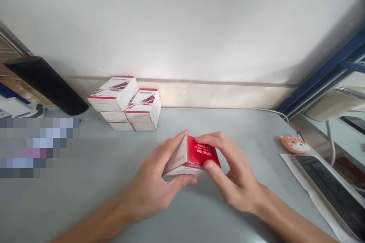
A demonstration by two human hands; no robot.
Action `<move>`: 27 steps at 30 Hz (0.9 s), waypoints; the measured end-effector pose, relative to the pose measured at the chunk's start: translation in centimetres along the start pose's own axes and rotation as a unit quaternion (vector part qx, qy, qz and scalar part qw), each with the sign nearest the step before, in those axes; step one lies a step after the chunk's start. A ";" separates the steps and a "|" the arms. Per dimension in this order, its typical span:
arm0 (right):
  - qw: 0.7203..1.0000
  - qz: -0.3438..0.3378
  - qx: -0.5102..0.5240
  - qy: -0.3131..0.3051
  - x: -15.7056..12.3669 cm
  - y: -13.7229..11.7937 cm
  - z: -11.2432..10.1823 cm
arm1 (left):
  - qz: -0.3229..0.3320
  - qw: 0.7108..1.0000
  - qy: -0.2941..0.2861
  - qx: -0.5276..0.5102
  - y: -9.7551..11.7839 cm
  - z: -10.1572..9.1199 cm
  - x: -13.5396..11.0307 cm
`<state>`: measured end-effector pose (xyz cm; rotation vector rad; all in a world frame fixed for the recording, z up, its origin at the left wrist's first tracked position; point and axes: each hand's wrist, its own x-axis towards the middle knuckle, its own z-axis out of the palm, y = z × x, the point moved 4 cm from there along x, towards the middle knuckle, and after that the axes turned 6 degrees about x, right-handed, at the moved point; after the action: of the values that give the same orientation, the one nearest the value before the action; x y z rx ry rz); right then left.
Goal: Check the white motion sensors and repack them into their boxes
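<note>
- Here, the largest thing is the grey table [85, 197], one surface running to a white wall. Everything else lies on it.
- At the right edge we count one dark-screened tablet [330, 190], lying flat on one white sheet of paper [288, 159].
- At far left stands one black cylinder [48, 85], tilted. We cannot tell what it is.
- Against the wall sits one stack of white-and-red cartons [125, 102], with two on top and at least three showing beneath. That makes five we can count, and more may be hidden behind.
- Two hands meet at the table's middle. The left hand [155, 182] grips one end of a carton, fingers over the top and thumb under the near edge. The right hand [236, 180] pinches the other end, thumb pressed on the red face and fingers curled over the far side.
- Between them is one detector carton [199, 153] marked DETECTOR, tipped so the red face looks up, well in front of the stack. Whether it touches the table we cannot tell.
- We judge it light, with thin card walls that are stiff along the edges and would dent if squeezed mid-panel. The print looks smooth, perhaps a little slippery. The corners and short ends look like the safest places to hold it — where the hands sit now.
- Smallest is one orange animal-shaped charm [293, 144], just beyond the paper's corner — apart from both hands.
</note>
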<state>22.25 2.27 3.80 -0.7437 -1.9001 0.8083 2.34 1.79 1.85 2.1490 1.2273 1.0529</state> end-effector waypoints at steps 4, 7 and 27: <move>0.998 0.021 0.018 0.056 -0.3 0.4 -0.9 | 0.026 0.999 -0.014 0.043 0.4 -0.2 0.0; 0.982 0.083 0.041 0.164 -0.2 1.0 -2.2 | 0.113 0.991 0.004 0.074 1.0 -0.5 0.0; 0.985 0.075 0.056 0.143 0.4 -0.3 -1.5 | 0.347 0.883 0.063 0.310 5.0 -1.0 -1.0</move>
<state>23.38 2.69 4.78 -0.8908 -1.5439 0.8452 3.85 -1.53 5.47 3.2194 0.9237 1.1830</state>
